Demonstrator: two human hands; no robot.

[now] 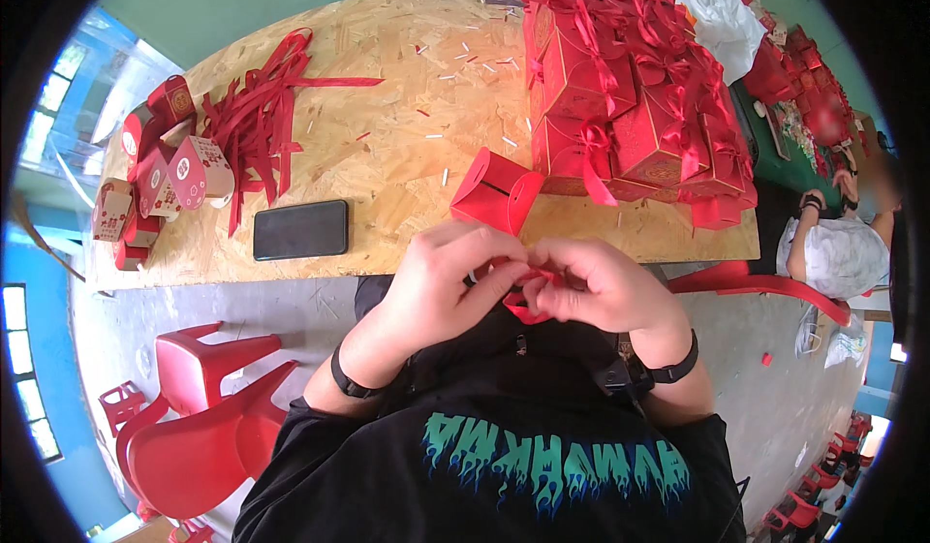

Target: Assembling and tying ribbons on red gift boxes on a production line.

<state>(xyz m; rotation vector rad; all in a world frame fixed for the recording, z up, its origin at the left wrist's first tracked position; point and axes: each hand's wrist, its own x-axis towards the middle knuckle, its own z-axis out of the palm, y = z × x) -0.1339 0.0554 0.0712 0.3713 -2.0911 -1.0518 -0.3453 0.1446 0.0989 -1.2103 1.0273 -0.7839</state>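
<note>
Close to my body, just off the table's near edge, my left hand (459, 277) and my right hand (596, 286) meet over a red ribbon (524, 307). Fingertips of both hands pinch it, and part of it hangs down between them. Right beyond my fingers a small red gift box (496, 190) stands on the table, its folded top showing a dark slit. My fingers partly cover the ribbon, so I cannot tell whether it is knotted.
Stacked ribbon-tied red boxes (620, 88) fill the table's right side. Loose red ribbons (254, 117), a black phone (301, 230) and patterned cartons (160, 180) lie left. Red plastic chairs (208, 427) stand on the floor. At far right another person (843, 252) sits by a green table.
</note>
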